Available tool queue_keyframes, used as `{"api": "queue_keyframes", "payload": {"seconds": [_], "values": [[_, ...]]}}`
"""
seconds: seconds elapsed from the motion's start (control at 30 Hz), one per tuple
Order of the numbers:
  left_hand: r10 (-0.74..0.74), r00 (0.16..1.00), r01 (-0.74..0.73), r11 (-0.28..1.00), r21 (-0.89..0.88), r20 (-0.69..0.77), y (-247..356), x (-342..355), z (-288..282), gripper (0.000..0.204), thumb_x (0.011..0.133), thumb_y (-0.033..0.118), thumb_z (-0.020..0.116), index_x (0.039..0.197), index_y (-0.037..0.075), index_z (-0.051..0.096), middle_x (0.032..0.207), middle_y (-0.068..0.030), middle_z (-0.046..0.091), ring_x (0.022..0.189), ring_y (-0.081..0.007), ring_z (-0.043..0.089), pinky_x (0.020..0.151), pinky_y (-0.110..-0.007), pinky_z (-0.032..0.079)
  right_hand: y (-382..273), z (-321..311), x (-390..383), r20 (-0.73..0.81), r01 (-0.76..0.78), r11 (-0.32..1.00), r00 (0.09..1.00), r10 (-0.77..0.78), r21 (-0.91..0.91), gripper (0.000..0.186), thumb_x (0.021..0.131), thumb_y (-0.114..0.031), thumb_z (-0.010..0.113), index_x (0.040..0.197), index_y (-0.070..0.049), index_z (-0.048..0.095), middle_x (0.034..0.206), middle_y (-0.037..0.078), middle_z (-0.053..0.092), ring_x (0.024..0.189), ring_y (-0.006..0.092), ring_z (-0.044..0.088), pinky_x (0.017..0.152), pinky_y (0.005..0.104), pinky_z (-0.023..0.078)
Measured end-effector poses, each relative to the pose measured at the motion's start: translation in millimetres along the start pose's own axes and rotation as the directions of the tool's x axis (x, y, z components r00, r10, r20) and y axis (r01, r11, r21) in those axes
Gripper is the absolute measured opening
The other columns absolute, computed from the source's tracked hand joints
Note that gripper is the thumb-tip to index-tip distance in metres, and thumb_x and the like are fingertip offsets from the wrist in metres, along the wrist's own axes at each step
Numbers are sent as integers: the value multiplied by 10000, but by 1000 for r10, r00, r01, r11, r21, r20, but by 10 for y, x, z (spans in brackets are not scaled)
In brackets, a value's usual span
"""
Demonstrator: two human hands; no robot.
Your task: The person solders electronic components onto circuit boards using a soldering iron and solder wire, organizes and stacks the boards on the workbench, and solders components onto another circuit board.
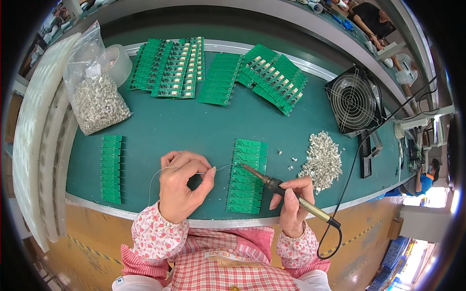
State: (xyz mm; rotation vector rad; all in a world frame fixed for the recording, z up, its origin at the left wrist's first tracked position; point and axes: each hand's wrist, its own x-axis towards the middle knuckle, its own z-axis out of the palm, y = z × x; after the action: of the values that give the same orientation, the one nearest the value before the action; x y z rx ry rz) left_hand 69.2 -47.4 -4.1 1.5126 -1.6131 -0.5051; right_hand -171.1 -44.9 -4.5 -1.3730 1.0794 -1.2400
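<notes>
My left hand (187, 182) pinches a thin solder wire (221, 167) that loops down and reaches right toward a green circuit board panel (247, 194) near the bench's front edge. My right hand (293, 199) grips a soldering iron (315, 211) with a black cord; its tip touches or hovers just over the upper part of that panel, where the wire ends. Right of the panel lies a pile of small white connectors (320, 160). A second narrow panel (110, 169) with pins along its side lies at the left.
A bag of connectors (99, 104), a tape roll (116, 65) and foam sheets (36, 140) are at left. Stacked boards (172, 68) (272, 77) line the green mat's back (165, 121). A fan (352, 99) and black holder (366, 160) stand right. Other people (369, 26) (422, 182) work beyond.
</notes>
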Motion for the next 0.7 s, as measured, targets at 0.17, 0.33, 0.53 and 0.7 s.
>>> {"api": "queue_keyframes", "payload": {"seconds": [0.17,0.33,0.53,0.7], "values": [[6,1000,-6,1000,9,1,-2,4,11,121,756,39,731,689,34,630,800,-41,674,744,-197,602,861,-365,387,-4,23,20,13,-18,1000,1000,18,-6,186,966,-152,555,1003,25,510,667,90,623,548,119,601,505,251,503],[11,1000,-11,999,30,6,9,8,11,116,749,37,734,692,33,632,804,-40,677,751,-200,603,854,-365,384,-6,30,39,36,-36,999,999,37,-29,185,964,-155,560,994,21,510,659,85,627,551,118,603,514,249,506],[20,1000,-21,999,28,6,6,10,14,118,750,33,739,699,36,633,804,-41,677,753,-204,605,854,-366,384,-8,23,38,51,-30,999,998,32,-33,172,951,-135,569,987,21,507,667,84,626,557,115,602,520,250,506],[44,999,-44,999,24,-1,6,4,15,128,754,36,745,698,39,629,798,-43,674,743,-207,608,862,-368,387,7,16,30,78,-9,999,997,12,-32,151,932,-100,575,983,25,508,687,89,622,562,115,599,522,252,504]]}}
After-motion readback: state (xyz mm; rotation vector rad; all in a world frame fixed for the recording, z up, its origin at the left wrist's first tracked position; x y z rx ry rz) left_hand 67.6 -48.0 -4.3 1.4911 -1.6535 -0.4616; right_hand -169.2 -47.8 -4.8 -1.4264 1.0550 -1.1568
